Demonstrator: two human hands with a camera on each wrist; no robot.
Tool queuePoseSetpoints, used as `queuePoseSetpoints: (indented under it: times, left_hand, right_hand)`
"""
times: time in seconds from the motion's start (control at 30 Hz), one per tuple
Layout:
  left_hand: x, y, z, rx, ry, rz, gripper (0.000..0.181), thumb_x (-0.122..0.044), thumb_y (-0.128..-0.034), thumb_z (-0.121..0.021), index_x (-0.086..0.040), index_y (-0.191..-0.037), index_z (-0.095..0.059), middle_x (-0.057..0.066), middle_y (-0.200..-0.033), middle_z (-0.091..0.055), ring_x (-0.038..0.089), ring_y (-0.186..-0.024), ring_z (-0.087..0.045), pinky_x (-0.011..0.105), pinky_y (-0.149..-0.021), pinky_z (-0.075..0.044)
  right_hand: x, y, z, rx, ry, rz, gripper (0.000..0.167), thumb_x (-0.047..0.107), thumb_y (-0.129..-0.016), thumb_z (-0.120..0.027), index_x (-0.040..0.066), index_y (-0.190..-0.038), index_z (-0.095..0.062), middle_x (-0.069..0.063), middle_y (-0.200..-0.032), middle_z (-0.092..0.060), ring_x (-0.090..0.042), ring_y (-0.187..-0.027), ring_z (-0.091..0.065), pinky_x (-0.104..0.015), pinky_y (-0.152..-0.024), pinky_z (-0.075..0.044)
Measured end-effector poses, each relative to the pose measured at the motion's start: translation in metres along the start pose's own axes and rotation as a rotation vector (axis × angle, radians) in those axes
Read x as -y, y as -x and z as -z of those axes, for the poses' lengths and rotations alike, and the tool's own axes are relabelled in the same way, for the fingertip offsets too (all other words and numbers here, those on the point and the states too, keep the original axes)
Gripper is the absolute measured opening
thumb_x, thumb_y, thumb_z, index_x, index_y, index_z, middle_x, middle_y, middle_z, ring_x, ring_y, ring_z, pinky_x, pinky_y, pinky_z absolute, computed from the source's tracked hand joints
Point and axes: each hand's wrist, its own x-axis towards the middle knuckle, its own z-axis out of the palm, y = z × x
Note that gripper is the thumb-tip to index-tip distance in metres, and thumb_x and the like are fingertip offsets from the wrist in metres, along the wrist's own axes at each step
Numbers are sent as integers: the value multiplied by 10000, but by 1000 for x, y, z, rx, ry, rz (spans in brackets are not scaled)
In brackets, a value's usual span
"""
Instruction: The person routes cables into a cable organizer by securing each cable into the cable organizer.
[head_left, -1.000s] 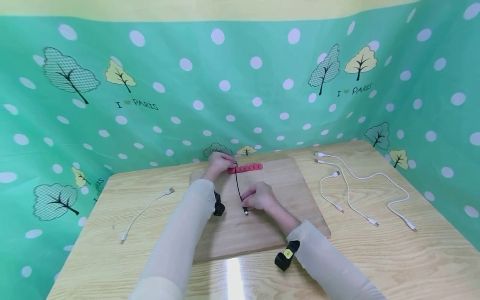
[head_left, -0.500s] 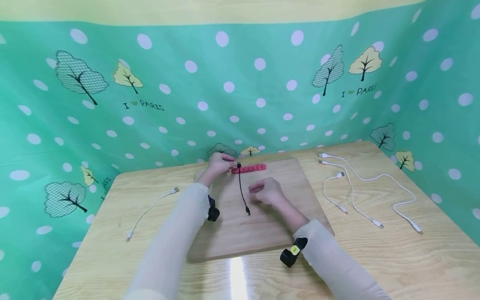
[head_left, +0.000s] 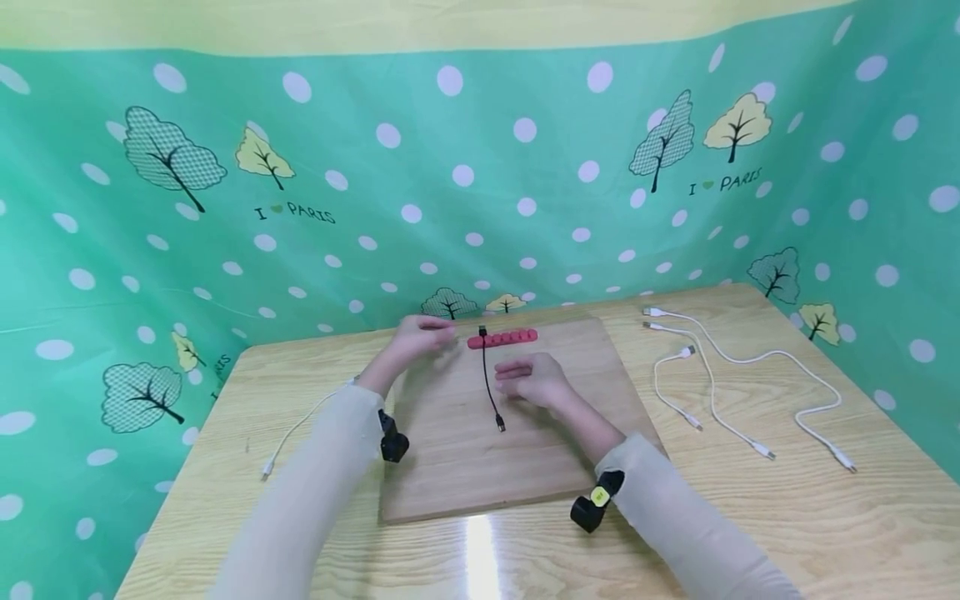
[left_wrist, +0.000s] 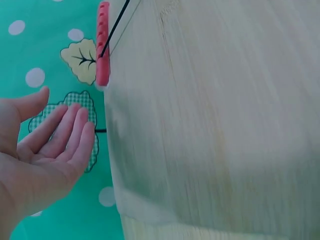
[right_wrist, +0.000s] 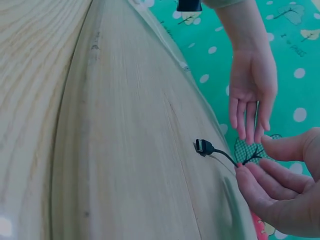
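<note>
A short black USB cable (head_left: 486, 375) runs from the left end of a red cable holder (head_left: 513, 337) toward me. It crosses the holder near that end in the left wrist view, and its near connector (right_wrist: 204, 147) lies over the wooden board (head_left: 442, 475). To the left of the holder, my left hand (head_left: 414, 340) is held apart with relaxed fingers and nothing in them. My right hand (head_left: 536, 379) hovers just right of the cable, fingers loosely bent and thumb apart. In the right wrist view its fingertips overlap part of the cable, though no grip shows.
One white cable (head_left: 300, 422) lies on the table left of the board, partly behind the left sleeve. Several white cables, including a long wavy one (head_left: 780, 353), lie to the right. A green dotted curtain (head_left: 420, 167) hangs behind the table.
My left hand has left the cable's far end and moved left. My right hand has let go of the near end and drawn slightly up and right. The cable stays at the holder.
</note>
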Motion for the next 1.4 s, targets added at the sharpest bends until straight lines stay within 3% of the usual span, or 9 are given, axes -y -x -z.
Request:
queuePoseSetpoints:
  times: [0.3, 0.7, 0.93, 1.17, 1.4]
  left_hand:
    - [26, 16, 21, 39, 29, -12, 485, -219, -958, -588, -3, -1378, -476, 214, -1394, -529, 346, -1261, -554, 397, -1082, -469]
    - [44, 42, 59, -2, -228, -76, 444, -295, -962, -580, -64, -1339, -545, 167, -1362, -572, 326, -1265, -528, 462, -1076, -450]
    - [51, 54, 74, -40, -303, -78, 421, -254, -976, -557, -28, -1330, -542, 196, -1324, -591, 351, -1244, -537, 463, -995, -504]
    - [63, 61, 85, -62, -357, -100, 424, -249, -981, -546, 15, -1313, -538, 230, -1293, -595, 371, -1198, -559, 394, -903, -559]
    - [74, 65, 91, -98, -410, -87, 431, -224, -961, -576, 19, -1315, -534, 260, -1385, -502, 426, -1289, -464, 437, -942, -554]
  right_hand:
    - [5, 1, -2, 26, 13, 4, 335, 99, -838, -724, 85, -1168, -668, -86, -1103, -719, -175, -960, -694, -300, -857, -591]
    - [10, 5, -1, 75, 31, 33, 306, 64, -845, -708, 51, -1149, -678, -122, -1080, -713, -155, -880, -691, -308, -826, -599]
    - [11, 6, -3, 96, 66, 53, 311, 86, -840, -721, 50, -1146, -683, -96, -1055, -725, -151, -879, -694, -301, -812, -599]
    - [13, 5, -6, 100, 111, 75, 286, 104, -855, -709, 70, -1139, -693, -69, -1066, -731, -132, -914, -685, -265, -802, -590]
    - [16, 5, -12, 98, 124, 67, 268, 131, -855, -718, 89, -1120, -707, -51, -1089, -733, -142, -960, -678, -268, -827, -579]
